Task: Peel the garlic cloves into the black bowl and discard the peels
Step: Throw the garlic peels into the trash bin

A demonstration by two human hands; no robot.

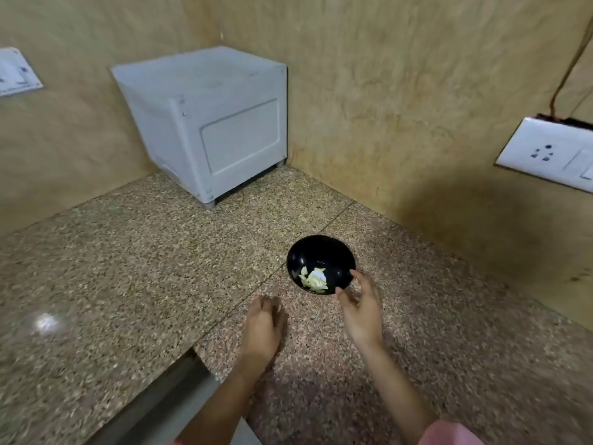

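Granite counter [128,268], one black bowl [321,250] (two hands [261,326] [361,313] beside)

We wear a soft pink sleeve [449,433] on our right arm, its blurred cuff ending well above the wrist; our left hand [261,326] and right hand [362,313] are bare.

White box [205,123], perhaps an appliance, on counter [128,252].
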